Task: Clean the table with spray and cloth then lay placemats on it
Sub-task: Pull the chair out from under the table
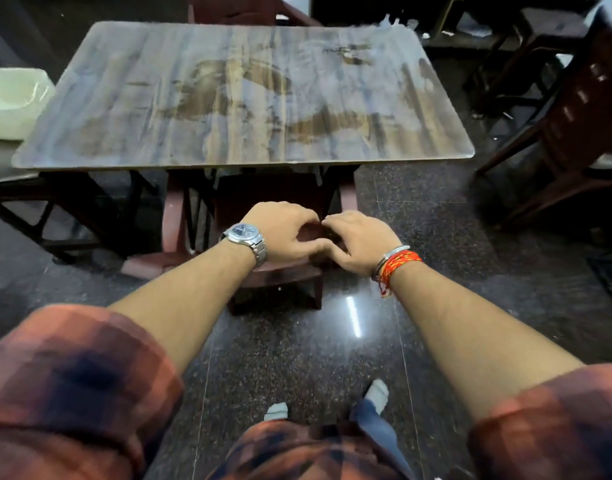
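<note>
A wood-grain table (228, 98) stands ahead of me, its top streaked with pale smears and darker brown patches. My left hand (284, 233), with a steel watch on the wrist, and my right hand (356, 240), with a red thread band, hover close together below the table's near edge. Their fingers are curled, the thumbs and fingertips nearly meet, and I see nothing held in either. No spray bottle, cloth or placemat is in view.
A maroon plastic chair (280, 275) is tucked under the table's near side, right beneath my hands. Another chair (235, 8) stands at the far side. Dark wooden chairs (574, 116) crowd the right. A pale green basin (13, 102) sits on a surface at the left.
</note>
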A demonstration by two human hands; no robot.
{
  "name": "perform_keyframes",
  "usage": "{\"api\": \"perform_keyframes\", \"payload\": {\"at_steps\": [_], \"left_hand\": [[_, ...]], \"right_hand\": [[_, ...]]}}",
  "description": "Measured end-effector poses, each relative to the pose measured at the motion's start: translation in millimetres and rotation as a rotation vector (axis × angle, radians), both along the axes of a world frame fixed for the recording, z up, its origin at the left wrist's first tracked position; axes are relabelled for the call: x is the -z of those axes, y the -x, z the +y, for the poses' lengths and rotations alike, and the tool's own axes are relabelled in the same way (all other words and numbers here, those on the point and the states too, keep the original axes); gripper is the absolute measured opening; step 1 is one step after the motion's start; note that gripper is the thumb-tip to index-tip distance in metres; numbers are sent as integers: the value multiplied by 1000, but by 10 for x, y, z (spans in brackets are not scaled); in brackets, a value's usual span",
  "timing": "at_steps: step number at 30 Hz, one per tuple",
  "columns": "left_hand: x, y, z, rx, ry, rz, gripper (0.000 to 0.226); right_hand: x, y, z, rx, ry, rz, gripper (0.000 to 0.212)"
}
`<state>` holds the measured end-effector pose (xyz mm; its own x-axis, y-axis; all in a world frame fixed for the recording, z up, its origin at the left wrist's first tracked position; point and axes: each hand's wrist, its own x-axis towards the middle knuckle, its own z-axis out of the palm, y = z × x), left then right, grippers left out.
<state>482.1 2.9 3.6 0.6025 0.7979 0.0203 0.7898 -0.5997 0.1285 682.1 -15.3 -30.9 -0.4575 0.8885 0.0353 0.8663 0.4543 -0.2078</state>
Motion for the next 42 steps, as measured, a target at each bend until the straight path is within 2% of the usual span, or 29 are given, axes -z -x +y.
{"api": "perform_keyframes", "payload": {"at_steps": [3, 6, 9, 17, 33, 42], "left_hand": [[50, -719, 327, -71, -36, -49, 56], [136, -1431, 720, -97, -66, -61, 68], [176, -2072, 1078, -169, -97, 11, 81], [109, -3390, 1846, -323, -48, 19, 81], [221, -5141, 4579, -502, 30, -10, 82], [321, -5661, 6028, -655, 23, -3, 83]], "right_hand": [[36, -575, 320, 128, -34, -3, 62], [50, -1235, 635, 247, -102, -10, 67], [-38, -1896, 937, 293, -177, -23, 67], [-262, -3245, 1853, 442, -170, 24, 70], [-316, -4639, 4616, 272, -106, -73, 70], [-104, -5235, 6257, 164, -78, -32, 68]]}}
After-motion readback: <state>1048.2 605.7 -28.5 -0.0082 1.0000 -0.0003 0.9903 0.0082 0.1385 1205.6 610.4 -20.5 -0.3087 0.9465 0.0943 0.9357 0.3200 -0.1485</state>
